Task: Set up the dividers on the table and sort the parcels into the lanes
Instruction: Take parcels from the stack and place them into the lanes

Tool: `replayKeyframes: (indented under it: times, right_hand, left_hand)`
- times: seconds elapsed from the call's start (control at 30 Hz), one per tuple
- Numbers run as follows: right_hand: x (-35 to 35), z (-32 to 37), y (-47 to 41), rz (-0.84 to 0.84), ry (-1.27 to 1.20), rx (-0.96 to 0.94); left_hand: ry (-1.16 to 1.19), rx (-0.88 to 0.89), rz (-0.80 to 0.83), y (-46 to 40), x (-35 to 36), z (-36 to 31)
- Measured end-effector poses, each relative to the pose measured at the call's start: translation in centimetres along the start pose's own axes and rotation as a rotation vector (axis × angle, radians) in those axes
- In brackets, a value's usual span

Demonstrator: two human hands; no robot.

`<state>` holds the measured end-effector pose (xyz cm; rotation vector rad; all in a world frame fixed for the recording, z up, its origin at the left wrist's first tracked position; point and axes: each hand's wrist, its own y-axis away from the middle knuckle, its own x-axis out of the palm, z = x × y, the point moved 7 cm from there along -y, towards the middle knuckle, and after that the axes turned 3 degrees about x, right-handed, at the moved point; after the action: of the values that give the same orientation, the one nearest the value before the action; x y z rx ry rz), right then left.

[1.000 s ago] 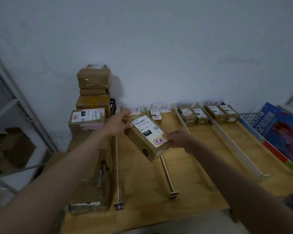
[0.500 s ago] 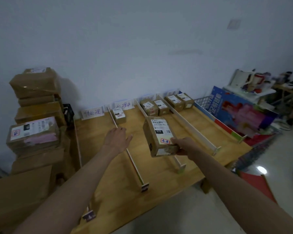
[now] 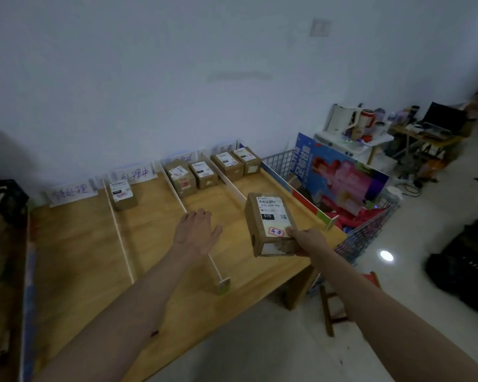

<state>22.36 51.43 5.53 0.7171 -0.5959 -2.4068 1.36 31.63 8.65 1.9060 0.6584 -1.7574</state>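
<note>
Six parcels are being counted, one held at 3 o'clock [image 3: 269, 223] and five lying toward 12 o'clock [image 3: 122, 194] [image 3: 181, 177] [image 3: 204, 174] [image 3: 228, 165] [image 3: 247, 161], while four dividers [image 3: 118, 230] [image 3: 177, 198] [image 3: 233, 188] [image 3: 295, 193] and four lane signs [image 3: 71, 192] [image 3: 135, 174] [image 3: 183, 158] [image 3: 225, 147] are being seen.

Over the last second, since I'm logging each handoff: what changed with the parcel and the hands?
The left hand let go of the parcel and now hovers open over the table. The right hand alone carried it rightward, over the right-hand lanes. The parcels already in the lanes stayed put.
</note>
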Motion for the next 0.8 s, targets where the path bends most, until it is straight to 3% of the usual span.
replayKeyframes:
  times: [0.37,0.8]
  right_hand:
    - [-6.7,-0.2,-8.9,0.008,-0.044,-0.036]
    - [-4.7,5.3,-22.5,0.017,0.05,-0.076]
  left_hand:
    - [-0.034,-0.054,0.066,-5.9,2.8,-6.4]
    - [-0.017,-0.148,0.092,-19.0,7.8,-5.0]
